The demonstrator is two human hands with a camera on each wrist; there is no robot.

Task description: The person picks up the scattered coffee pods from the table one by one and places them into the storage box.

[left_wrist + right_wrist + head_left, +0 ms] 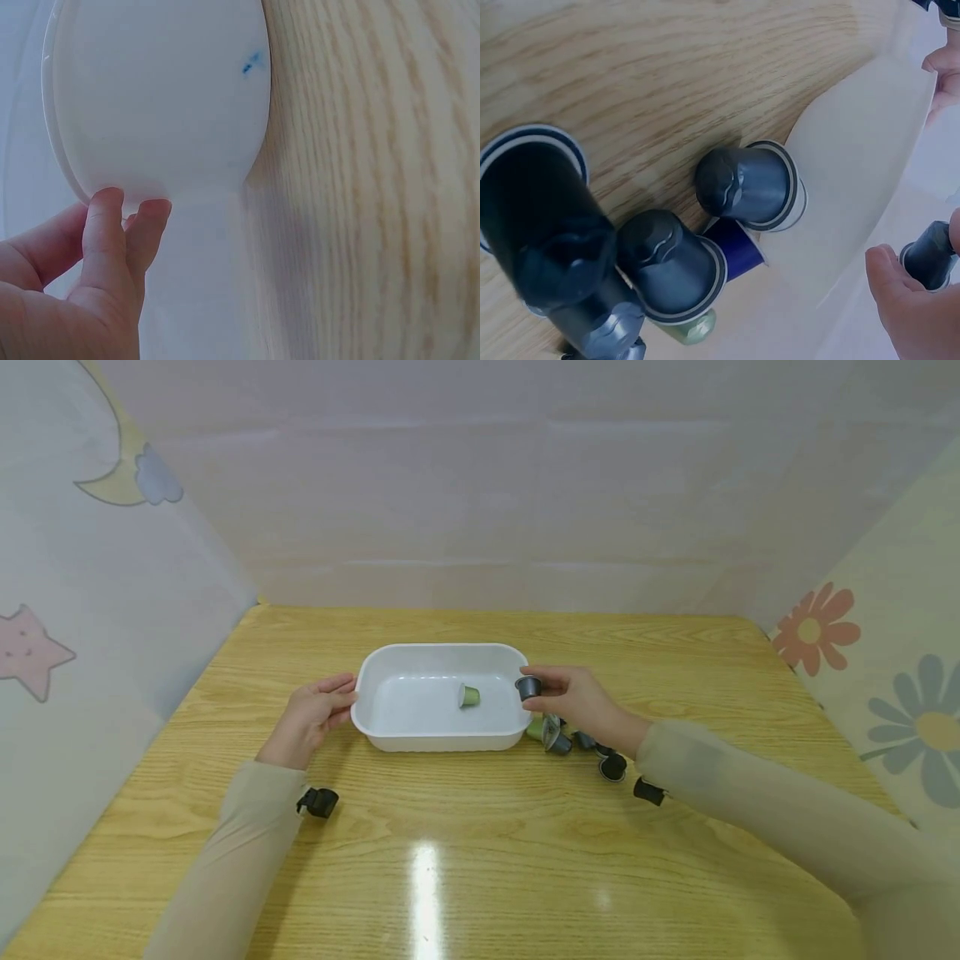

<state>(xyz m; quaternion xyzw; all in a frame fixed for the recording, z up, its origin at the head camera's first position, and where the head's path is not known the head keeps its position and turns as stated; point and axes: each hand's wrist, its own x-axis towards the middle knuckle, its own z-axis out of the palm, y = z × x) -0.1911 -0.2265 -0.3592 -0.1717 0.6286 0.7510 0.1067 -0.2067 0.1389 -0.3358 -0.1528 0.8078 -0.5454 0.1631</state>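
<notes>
Loose capsules lie under my right wrist, my right hand pinches a grey capsule over the tray's right rim, and my left hand's relaxed fingers touch its left wall.

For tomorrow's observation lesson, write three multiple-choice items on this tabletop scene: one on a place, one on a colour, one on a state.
1. Where is the green capsule?
A. Inside the white tray
B. On the table left of the tray
C. In the left hand

2. What colour is the capsule in the right hand?
A. Red
B. Dark grey
C. Yellow

3. What is the left hand doing?
A. Pinching a capsule
B. Lying flat, far from the tray
C. Touching the tray's end

Answers: 1 A, it lies on the tray floor; 2 B, fingers pinch a dark grey capsule; 3 C, fingertips meet the rim.
</notes>
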